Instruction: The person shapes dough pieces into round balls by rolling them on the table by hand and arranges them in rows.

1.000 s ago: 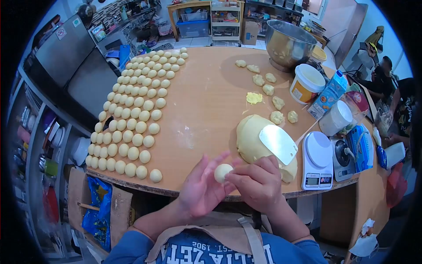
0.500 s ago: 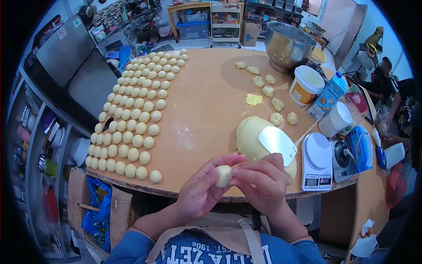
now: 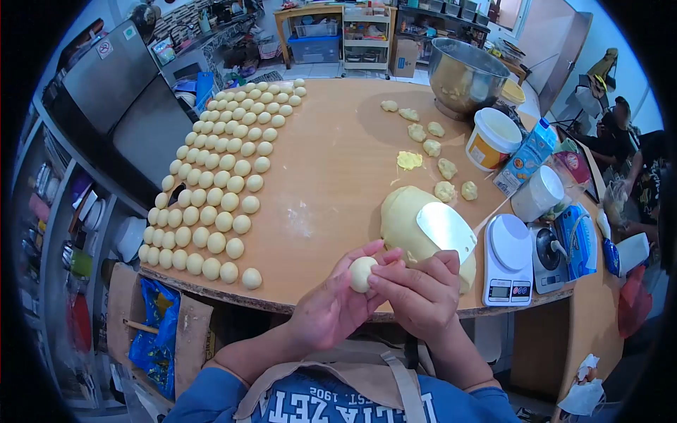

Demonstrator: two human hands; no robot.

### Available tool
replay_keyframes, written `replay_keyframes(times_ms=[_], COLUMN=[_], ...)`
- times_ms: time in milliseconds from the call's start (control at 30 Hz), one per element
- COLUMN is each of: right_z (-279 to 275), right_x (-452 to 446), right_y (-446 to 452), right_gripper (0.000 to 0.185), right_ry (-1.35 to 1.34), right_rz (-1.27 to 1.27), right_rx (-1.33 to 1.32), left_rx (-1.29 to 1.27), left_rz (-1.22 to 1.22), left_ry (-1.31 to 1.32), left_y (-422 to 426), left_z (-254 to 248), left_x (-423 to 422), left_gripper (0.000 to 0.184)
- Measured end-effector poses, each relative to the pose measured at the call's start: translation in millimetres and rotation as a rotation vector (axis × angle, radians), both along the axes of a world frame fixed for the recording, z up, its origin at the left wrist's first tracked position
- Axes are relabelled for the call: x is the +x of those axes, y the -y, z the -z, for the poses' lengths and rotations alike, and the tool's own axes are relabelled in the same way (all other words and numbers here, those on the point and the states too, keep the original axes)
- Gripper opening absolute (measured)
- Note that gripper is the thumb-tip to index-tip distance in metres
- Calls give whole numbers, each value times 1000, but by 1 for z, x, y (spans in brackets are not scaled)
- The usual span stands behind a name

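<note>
A smooth pale dough ball [image 3: 362, 273] sits between my two hands, just over the table's near edge. My left hand [image 3: 330, 304] cradles it, palm up, with the fingers curled round its far side. My right hand [image 3: 422, 292] pinches the ball's right side between thumb and fingertips. Right behind my hands lies a large dough mass [image 3: 402, 215], with a shiny metal dough scraper [image 3: 447, 231] resting on top. Many finished-looking round dough balls [image 3: 227, 162] stand in rows on the left of the table.
Several rough dough pieces [image 3: 431, 148] and a yellow smear [image 3: 409, 161] lie beyond the large dough. At right stand a steel mixing bowl [image 3: 462, 77], a white tub [image 3: 492, 137], a blue carton [image 3: 526, 158] and a digital kitchen scale [image 3: 509, 257]. A person [image 3: 645, 166] is at far right.
The dough ball has turned slightly in my hands and moved a little up and to the right. My right fingers have shifted onto its side. The whole view has shifted slightly.
</note>
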State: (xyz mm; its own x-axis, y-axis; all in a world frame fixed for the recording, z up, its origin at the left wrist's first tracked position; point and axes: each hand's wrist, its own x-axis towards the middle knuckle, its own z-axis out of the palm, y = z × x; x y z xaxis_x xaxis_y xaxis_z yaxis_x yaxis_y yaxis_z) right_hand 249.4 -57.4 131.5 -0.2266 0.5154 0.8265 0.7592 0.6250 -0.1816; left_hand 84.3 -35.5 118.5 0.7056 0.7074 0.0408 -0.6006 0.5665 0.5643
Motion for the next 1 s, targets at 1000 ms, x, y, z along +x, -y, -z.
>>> replay_keyframes(times_ms=[1000], right_z=[-13], right_x=[6], right_y=[-6], right_gripper=[22], right_ry=[-77], right_rz=[2], right_rx=[-169], left_rx=[298], left_rz=[-53], left_ry=[-163], left_y=[-29], left_z=[7], left_x=[-16], left_gripper=[53])
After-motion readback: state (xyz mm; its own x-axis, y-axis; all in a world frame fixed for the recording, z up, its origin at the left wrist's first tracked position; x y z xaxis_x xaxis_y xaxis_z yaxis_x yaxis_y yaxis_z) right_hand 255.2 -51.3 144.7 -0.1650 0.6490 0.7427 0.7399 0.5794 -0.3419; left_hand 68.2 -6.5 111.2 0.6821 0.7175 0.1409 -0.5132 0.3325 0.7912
